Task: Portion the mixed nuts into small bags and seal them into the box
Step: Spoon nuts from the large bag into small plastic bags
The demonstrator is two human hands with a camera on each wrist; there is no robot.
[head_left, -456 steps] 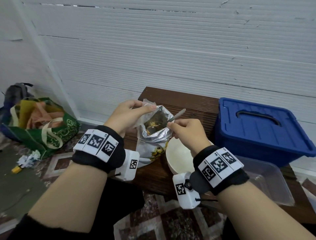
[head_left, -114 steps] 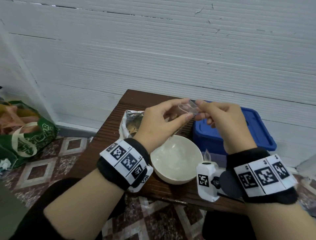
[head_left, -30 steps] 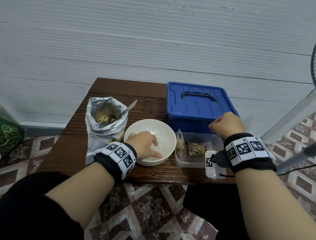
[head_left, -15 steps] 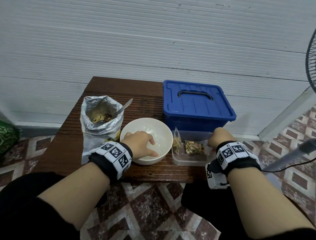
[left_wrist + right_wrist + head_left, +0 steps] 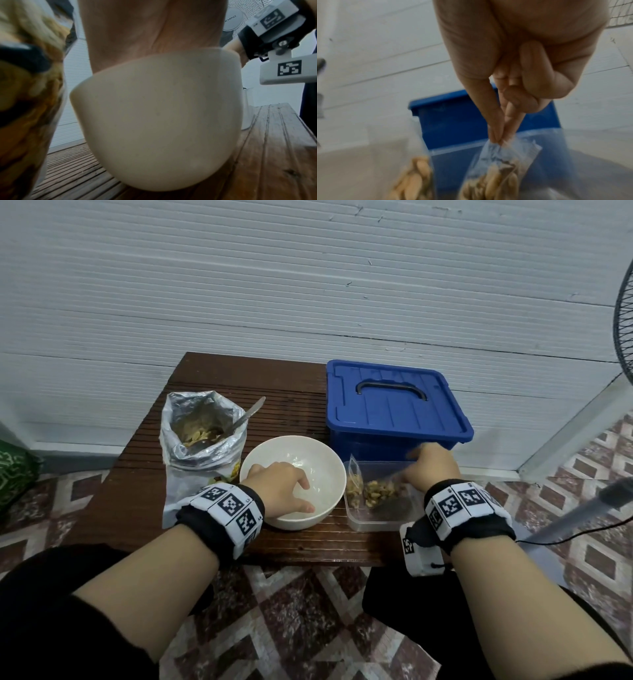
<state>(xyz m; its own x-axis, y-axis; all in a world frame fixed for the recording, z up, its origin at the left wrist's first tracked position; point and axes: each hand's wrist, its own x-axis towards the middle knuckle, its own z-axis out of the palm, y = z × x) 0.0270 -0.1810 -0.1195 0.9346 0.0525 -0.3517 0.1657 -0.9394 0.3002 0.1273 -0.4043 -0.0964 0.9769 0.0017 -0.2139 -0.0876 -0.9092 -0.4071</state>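
My right hand (image 5: 416, 470) reaches into the clear plastic container (image 5: 376, 523). Its thumb and forefinger (image 5: 497, 140) pinch the top of a small clear bag of nuts (image 5: 494, 171). A second small bag of nuts (image 5: 354, 486) leans upright against the container's left wall and shows blurred in the right wrist view (image 5: 414, 178). My left hand (image 5: 291, 491) rests on the near rim of the empty white bowl (image 5: 318, 463), fingers relaxed inside it. The open foil bag of mixed nuts (image 5: 202, 436) stands left of the bowl, with a spoon (image 5: 251, 410) in it.
A blue box (image 5: 394, 409) with its lid on and a black handle stands behind the container on the brown slatted table (image 5: 137, 491). A white wall runs behind the table. A fan stands at the right edge, and a green bag lies on the floor at the left.
My right hand has moved from the container's right edge down into it, holding the small bag. My left hand has stayed on the bowl.
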